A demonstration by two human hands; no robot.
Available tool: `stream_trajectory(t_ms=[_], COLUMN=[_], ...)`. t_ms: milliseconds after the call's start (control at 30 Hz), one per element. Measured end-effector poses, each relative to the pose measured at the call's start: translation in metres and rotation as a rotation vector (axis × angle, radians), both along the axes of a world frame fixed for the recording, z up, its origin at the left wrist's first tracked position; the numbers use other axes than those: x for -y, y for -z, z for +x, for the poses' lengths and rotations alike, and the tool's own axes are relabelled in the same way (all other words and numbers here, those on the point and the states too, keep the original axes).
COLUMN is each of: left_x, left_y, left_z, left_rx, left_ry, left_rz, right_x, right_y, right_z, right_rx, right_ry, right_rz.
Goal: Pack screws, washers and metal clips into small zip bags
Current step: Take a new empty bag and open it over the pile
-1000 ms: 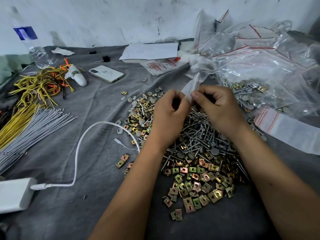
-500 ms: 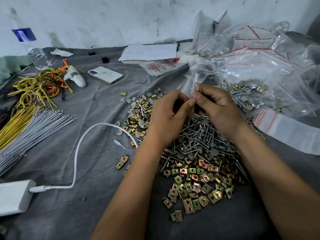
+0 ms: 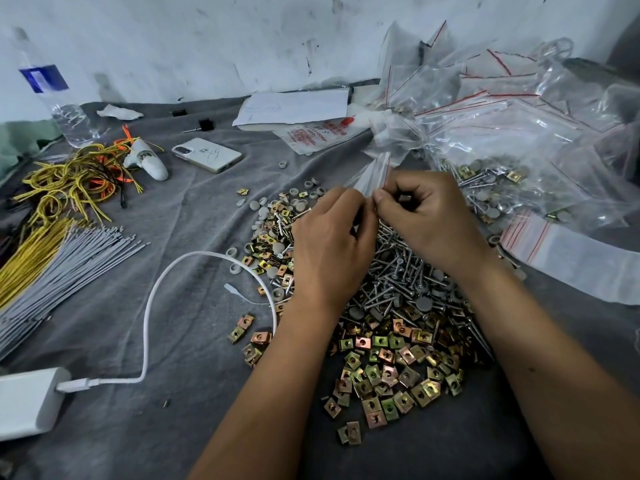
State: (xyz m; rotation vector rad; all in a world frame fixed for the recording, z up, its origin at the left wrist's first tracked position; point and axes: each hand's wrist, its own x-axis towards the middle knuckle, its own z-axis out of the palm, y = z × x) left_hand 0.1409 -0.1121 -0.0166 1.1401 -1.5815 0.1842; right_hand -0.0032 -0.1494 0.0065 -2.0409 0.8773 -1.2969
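My left hand [image 3: 329, 244] and right hand [image 3: 426, 216] pinch a small zip bag [image 3: 370, 174] between them above the screws [image 3: 398, 271]. Metal clips [image 3: 388, 372] lie nearer me on the desk [image 3: 138, 427], grey washers [image 3: 263, 209] to the left.

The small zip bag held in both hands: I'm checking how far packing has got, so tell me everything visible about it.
The small clear plastic zip bag with a red line at its mouth sticks up and away between the two hands, above the pile of silver screws. The left hand and right hand pinch its lower part with fingertips together. It looks thin, crinkled and flat; any contents are hidden by the fingers.
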Motion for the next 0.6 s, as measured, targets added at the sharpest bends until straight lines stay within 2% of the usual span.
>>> stream_trajectory(t_ms=[100, 200, 267, 367, 500, 600], left_x=[0.000, 0.005, 0.006, 0.001, 0.003, 0.002], left_y=[0.000, -0.003, -0.006, -0.005, 0.001, 0.000], left_z=[-0.002, 0.013, 0.016, 0.007, 0.003, 0.003], left_rx=[-0.004, -0.208, -0.258, -0.164, -0.043, -0.096], left_ry=[-0.045, -0.145, -0.176, -0.137, -0.092, -0.098], left_rz=[-0.035, -0.050, -0.059, -0.040, 0.143, 0.124], right_x=[0.003, 0.007, 0.009, 0.008, 0.006, 0.007], right_y=[0.001, 0.005, 0.008, 0.013, 0.012, 0.014], right_z=[-0.002, -0.010, -0.011, -0.002, 0.001, 0.000], right_rx=[-0.002, -0.035, -0.044, -0.064, -0.012, 0.005], right_ry=[-0.002, 0.018, 0.045, 0.095, 0.113, 0.093], right_rz=[-0.010, -0.001, 0.000, -0.051, -0.101, -0.096])
